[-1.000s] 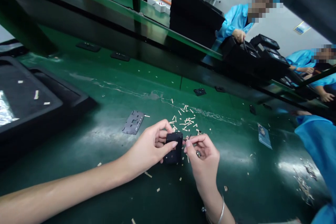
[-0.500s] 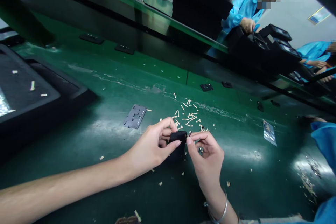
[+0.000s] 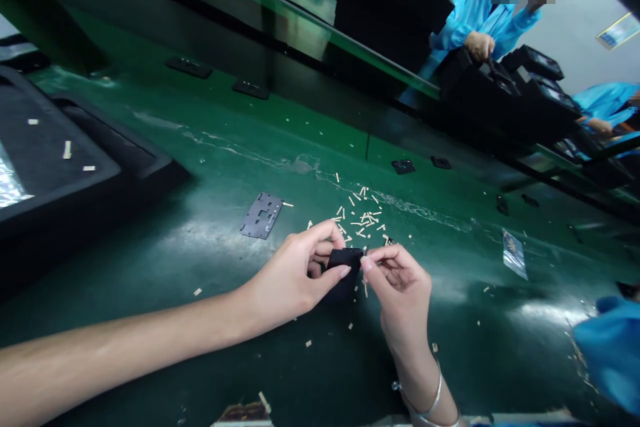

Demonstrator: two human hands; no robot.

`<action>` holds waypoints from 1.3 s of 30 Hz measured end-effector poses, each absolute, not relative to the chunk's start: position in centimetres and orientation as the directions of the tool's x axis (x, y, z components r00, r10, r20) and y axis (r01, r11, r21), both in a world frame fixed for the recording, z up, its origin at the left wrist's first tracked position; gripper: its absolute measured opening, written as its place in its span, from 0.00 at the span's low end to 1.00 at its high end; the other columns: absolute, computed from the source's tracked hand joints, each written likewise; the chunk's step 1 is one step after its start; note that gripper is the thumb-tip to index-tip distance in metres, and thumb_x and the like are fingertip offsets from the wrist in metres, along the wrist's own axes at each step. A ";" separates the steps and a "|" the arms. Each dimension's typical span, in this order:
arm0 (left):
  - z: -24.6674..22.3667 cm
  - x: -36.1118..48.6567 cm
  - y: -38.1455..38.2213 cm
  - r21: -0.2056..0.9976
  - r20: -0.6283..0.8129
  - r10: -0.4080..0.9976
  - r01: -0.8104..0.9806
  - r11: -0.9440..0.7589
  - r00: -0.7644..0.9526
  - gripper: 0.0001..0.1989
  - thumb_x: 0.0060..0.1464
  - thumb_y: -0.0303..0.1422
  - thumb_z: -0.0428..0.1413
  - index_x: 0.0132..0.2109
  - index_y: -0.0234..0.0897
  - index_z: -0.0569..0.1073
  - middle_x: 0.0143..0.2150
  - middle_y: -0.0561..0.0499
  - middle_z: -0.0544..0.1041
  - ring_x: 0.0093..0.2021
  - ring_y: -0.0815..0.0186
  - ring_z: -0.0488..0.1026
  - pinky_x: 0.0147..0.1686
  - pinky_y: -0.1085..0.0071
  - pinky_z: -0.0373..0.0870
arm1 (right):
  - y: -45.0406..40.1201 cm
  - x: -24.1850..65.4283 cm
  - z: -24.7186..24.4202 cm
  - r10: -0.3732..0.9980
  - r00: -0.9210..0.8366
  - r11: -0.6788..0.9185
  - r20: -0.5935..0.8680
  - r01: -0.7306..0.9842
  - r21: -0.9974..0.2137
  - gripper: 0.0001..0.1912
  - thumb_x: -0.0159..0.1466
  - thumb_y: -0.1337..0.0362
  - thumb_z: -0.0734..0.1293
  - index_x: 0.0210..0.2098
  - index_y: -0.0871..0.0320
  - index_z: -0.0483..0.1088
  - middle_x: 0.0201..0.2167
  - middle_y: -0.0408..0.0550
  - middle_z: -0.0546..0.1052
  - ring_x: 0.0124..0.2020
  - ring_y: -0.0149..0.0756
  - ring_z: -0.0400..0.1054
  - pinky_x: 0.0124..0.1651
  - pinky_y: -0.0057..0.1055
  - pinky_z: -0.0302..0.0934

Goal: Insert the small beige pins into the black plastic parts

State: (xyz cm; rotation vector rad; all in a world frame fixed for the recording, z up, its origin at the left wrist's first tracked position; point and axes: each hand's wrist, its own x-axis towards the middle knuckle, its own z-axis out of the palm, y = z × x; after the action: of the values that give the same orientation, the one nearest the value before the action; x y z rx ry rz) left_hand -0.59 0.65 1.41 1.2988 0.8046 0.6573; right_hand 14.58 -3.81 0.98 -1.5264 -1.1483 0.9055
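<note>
My left hand is closed around a black flat plastic piece, thumb on its near face and fingers behind. The piece stands tilted up off the table. At its upper right corner my right hand pinches with thumb and forefinger. A tiny dark part shows at those fingertips; its kind is too small to tell. Just behind my hands lie many pale paper strips, scattered. A grey plastic plate with cut-outs lies flat to the left of them.
A black foam tray stands on the left of the green table. Black flat parts lie along the back. To the right are a small clear bag and a blue sleeve. Co-workers in blue sit across.
The view has shifted slightly. Both hands keep hold at the black piece, and my right fingertips stay at its corner. The blue sleeve at right has moved; a co-worker across has raised an arm.
</note>
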 end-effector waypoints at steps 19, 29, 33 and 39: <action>1.2 -0.3 0.9 0.939 -0.256 0.772 -0.040 0.341 0.582 0.10 0.48 0.27 0.54 0.32 0.37 0.58 0.22 0.58 0.70 0.18 0.77 0.62 0.14 0.84 0.59 | -3.0 15.8 0.8 0.987 0.104 -0.119 -0.120 -0.013 -0.993 0.07 0.58 0.60 0.66 0.32 0.57 0.68 0.21 0.39 0.69 0.20 0.24 0.60 0.19 0.20 0.49; -0.5 -0.4 1.7 0.860 -0.164 0.558 -0.160 0.485 0.814 0.15 0.46 0.35 0.58 0.37 0.35 0.60 0.28 0.50 0.74 0.21 0.71 0.69 0.13 0.81 0.61 | -3.2 16.0 0.3 0.990 -0.109 -0.107 -0.089 -0.169 -0.980 0.13 0.51 0.59 0.71 0.24 0.57 0.63 0.19 0.37 0.67 0.15 0.23 0.60 0.17 0.21 0.51; 0.4 -0.3 1.4 0.986 -0.105 0.762 -0.030 0.162 0.639 0.22 0.42 0.33 0.62 0.45 0.37 0.63 0.38 0.50 0.74 0.34 0.68 0.71 0.26 0.76 0.67 | -3.5 15.6 0.0 0.998 0.051 0.035 0.035 -0.006 -0.999 0.08 0.55 0.63 0.69 0.25 0.57 0.65 0.19 0.38 0.67 0.19 0.26 0.63 0.23 0.24 0.56; 1.2 -0.7 0.6 0.978 0.010 0.802 0.162 -0.133 0.598 0.20 0.48 0.28 0.56 0.49 0.41 0.64 0.45 0.51 0.72 0.33 0.69 0.70 0.34 0.72 0.68 | -3.6 15.4 0.3 0.993 0.038 0.108 0.109 0.036 -0.994 0.05 0.54 0.65 0.69 0.25 0.56 0.68 0.23 0.41 0.68 0.27 0.30 0.63 0.30 0.26 0.57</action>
State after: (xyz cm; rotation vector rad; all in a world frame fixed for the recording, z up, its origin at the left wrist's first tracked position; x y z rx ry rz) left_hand -0.66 0.59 1.18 1.6418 0.8153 0.6731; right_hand 15.35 -3.65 0.27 -1.1715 -1.2540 1.0836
